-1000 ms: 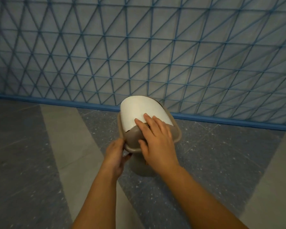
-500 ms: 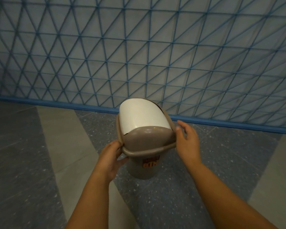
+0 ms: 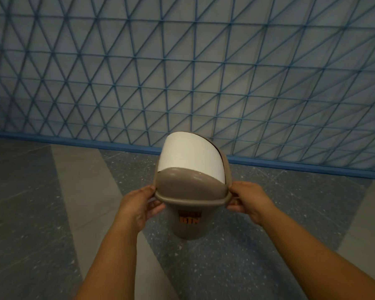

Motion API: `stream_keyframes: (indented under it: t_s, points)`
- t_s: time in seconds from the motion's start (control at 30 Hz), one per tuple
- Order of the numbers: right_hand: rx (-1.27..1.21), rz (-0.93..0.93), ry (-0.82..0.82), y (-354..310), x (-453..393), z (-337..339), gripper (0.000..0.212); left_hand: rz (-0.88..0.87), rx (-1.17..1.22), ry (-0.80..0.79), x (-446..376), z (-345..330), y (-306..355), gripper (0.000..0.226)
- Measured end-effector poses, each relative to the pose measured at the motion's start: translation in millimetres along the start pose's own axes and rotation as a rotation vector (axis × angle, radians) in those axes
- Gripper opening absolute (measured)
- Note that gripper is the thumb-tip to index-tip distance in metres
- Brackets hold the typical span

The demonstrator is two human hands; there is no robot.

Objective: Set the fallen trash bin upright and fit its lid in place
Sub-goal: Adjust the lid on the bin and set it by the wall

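Note:
A small taupe trash bin stands upright on the floor, with an orange "BIN" label on its front. Its domed lid, taupe with a white swing flap, sits on top of the bin's rim. My left hand grips the lid's rim on the left side, thumb on top and fingers under. My right hand pinches the rim on the right side the same way. The bin's far side and its inside are hidden.
The floor is tiled in grey and speckled dark bands. Just behind the bin runs a blue baseboard below a wall panel covered by a blue diagonal lattice.
My right hand left the top of the lid and moved to the rim's right side, then closed on it. My left hand shifted up along the left rim. The bin stayed upright.

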State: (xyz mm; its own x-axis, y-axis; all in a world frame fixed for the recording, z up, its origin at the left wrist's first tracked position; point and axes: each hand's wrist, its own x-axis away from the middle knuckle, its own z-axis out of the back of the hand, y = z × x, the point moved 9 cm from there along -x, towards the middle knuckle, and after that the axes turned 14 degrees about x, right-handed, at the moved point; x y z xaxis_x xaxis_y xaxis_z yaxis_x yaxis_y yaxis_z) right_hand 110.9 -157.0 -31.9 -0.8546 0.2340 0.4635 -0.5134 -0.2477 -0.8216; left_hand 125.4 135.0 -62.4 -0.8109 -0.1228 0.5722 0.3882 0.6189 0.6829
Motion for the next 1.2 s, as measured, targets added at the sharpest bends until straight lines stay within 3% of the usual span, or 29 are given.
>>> stream_keyframes:
  t_s: [0.1,0.2,0.3,0.43,0.53,0.67,0.73,0.93,1.2]
  points:
    - [-0.014,-0.046,-0.132,11,15,-20,0.015,-0.08,0.124,0.118,0,2,2,0.017]
    - [-0.111,-0.055,-0.155,19,27,-39,0.018,-0.09,0.204,0.143,6,-8,-10,0.02]
    - [-0.164,-0.035,-0.188,17,32,-51,0.02,-0.127,0.2,0.16,16,-17,-26,0.031]
    - [-0.056,-0.026,-0.231,21,33,-54,0.027,-0.299,0.165,0.285,46,-22,-48,0.037]
    - [-0.08,-0.061,-0.155,28,22,-35,0.039,-0.308,0.229,0.283,70,-38,-74,0.035]
    - [-0.184,-0.057,0.088,22,-7,9,0.02,-0.228,0.298,0.244,77,-46,-99,0.04]
    - [-0.184,-0.017,0.134,9,-20,21,0.013,-0.217,0.282,0.218,77,-48,-102,0.039]
    - [-0.209,-0.003,0.138,-16,-50,26,0.015,-0.231,0.251,0.184,74,-48,-100,0.028]
    - [-0.086,-0.039,0.009,-6,-40,20,0.011,-0.261,0.219,0.162,58,-32,-76,0.028]
